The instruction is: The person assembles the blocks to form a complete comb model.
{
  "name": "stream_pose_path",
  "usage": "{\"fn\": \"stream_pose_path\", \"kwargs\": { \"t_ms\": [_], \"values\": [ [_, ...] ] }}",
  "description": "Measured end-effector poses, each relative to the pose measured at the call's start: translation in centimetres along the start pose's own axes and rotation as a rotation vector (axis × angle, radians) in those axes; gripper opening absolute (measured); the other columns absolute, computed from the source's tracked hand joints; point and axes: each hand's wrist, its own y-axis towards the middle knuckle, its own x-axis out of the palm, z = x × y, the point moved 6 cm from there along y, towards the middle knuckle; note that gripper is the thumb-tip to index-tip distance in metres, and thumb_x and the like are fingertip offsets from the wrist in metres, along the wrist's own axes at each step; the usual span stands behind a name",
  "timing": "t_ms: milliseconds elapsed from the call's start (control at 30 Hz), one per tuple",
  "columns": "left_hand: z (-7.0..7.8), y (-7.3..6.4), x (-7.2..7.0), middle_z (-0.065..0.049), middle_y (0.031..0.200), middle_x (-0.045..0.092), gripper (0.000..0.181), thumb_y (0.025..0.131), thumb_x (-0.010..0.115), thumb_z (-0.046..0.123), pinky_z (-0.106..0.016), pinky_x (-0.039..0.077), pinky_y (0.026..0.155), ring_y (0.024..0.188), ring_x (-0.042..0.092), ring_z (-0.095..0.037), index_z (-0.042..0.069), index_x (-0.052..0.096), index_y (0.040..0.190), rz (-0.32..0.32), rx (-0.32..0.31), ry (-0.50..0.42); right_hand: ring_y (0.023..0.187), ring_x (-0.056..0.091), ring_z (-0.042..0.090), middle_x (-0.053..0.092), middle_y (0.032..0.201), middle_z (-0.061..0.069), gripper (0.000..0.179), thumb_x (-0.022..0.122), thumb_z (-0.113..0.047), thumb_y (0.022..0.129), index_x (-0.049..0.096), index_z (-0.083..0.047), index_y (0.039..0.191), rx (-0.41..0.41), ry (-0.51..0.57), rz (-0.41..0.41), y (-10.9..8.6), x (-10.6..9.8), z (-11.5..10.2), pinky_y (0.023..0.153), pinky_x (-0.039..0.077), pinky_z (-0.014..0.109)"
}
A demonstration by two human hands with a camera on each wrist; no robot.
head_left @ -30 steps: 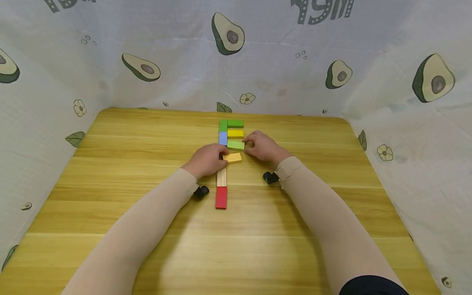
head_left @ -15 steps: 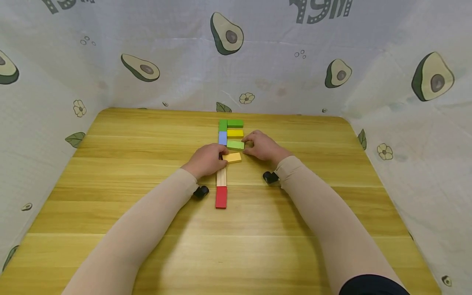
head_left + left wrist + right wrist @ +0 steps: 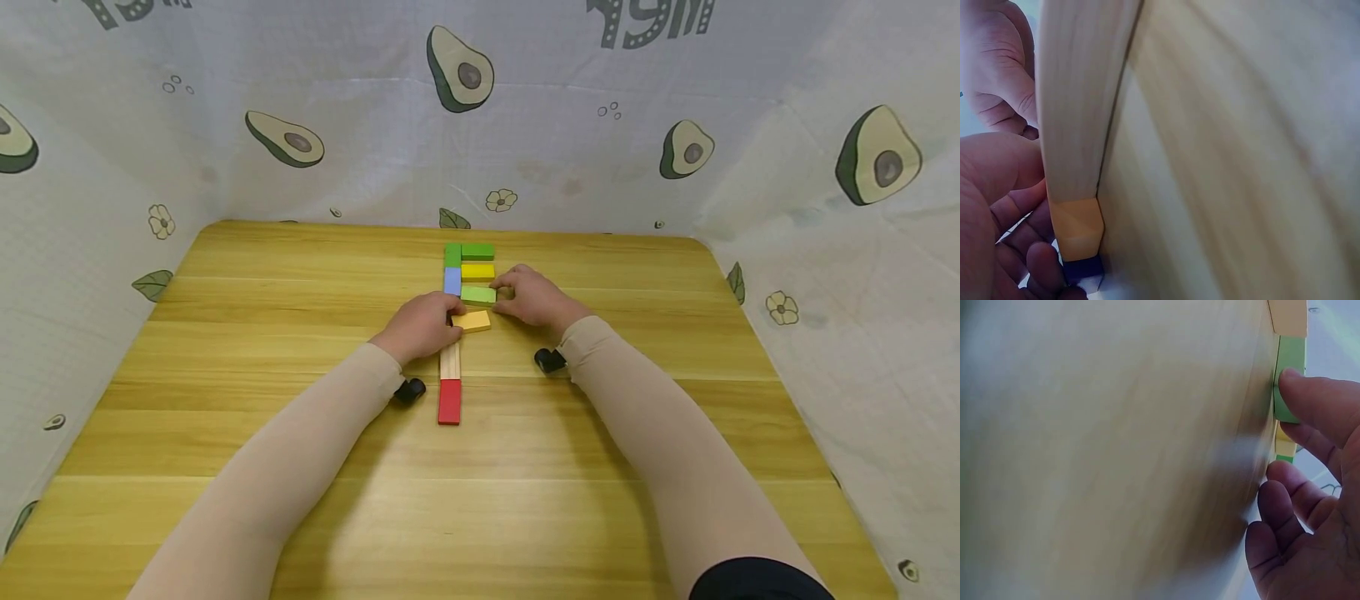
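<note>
Small coloured wooden blocks lie in a column with side pieces. My left hand (image 3: 426, 325) grips the left end of a light orange block (image 3: 474, 321), thumb near side and fingers far side. A dark purple block (image 3: 1084, 269) shows just beyond it in the left wrist view, partly hidden by fingers. My right hand (image 3: 538, 298) pinches the right end of a light green block (image 3: 477, 296); its thumb lies against that block (image 3: 1289, 381) in the right wrist view. A blue block (image 3: 452, 281) borders the light green one on the left.
Farther back are a yellow block (image 3: 477, 272) and two green blocks, one lengthwise (image 3: 453, 255), one crosswise (image 3: 477, 252). Toward me the column continues with a plain wood block (image 3: 450, 362) and a red block (image 3: 449, 402). An avocado-print sheet (image 3: 360, 75) surrounds the wooden table (image 3: 600, 517).
</note>
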Motion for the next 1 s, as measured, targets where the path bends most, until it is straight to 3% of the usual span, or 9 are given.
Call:
{"fn": "stream_pose_path", "kwargs": {
  "t_ms": [333, 633, 1000],
  "values": [
    [0.28, -0.07, 0.14, -0.006, 0.133, 0.068, 0.036, 0.1, 0.071, 0.024, -0.042, 0.049, 0.113, 0.12, 0.062, -0.024, 0.011, 0.069, 0.133, -0.008, 0.016, -0.005, 0.132, 0.053, 0.036, 0.05, 0.15, 0.02, 0.046, 0.07, -0.027, 0.103, 0.063, -0.01, 0.145, -0.008, -0.039, 0.002, 0.07, 0.03, -0.02, 0.123, 0.04, 0.049],
    [-0.22, -0.53, -0.63, -0.006, 0.136, 0.065, 0.042, 0.097, 0.077, 0.024, -0.04, 0.049, 0.113, 0.12, 0.06, -0.024, 0.011, 0.066, 0.135, 0.006, 0.021, -0.093, 0.137, 0.051, 0.038, 0.048, 0.152, 0.022, 0.046, 0.069, -0.026, 0.103, 0.062, -0.009, 0.146, -0.004, -0.023, -0.014, 0.16, 0.01, 0.01, 0.124, 0.038, 0.051],
    [0.12, -0.42, -0.59, -0.007, 0.137, 0.064, 0.038, 0.098, 0.074, 0.026, -0.041, 0.047, 0.117, 0.129, 0.059, -0.027, 0.011, 0.069, 0.132, -0.003, 0.077, -0.034, 0.139, 0.05, 0.038, 0.047, 0.154, 0.021, 0.046, 0.069, -0.026, 0.103, 0.062, -0.009, 0.146, -0.004, -0.029, -0.018, 0.01, -0.03, -0.07, 0.125, 0.037, 0.051]
  ]
}}
